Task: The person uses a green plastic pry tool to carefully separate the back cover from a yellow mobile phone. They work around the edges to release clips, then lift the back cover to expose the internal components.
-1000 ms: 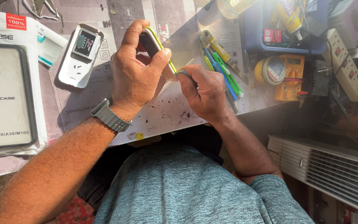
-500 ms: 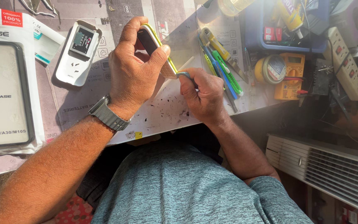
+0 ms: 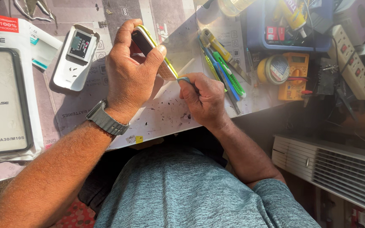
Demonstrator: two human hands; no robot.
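The left hand (image 3: 129,74) has its grip wrapped around a phone (image 3: 155,50). The phone is small, with a yellow edge, and it is tilted up off the table (image 3: 165,114). The thumb sits on one side of the phone and the fingers curl over the other side.

The right hand (image 3: 203,99) is just beside the left grip, near the low end of the phone. Its grip is closed tight on a thin tool (image 3: 184,79). The tip of the tool meets the phone's edge.

A grey watch (image 3: 104,119) is on the left wrist, just below the grip.

To the left of the phone grip lies a white gadget (image 3: 74,59) with a small screen. Further left is a case pack (image 3: 5,88). To the right of the tool grip lie green and blue screwdrivers (image 3: 224,69). Past them sit a tape roll (image 3: 271,69), a yellow meter (image 3: 294,76) and a blue tray (image 3: 254,25).
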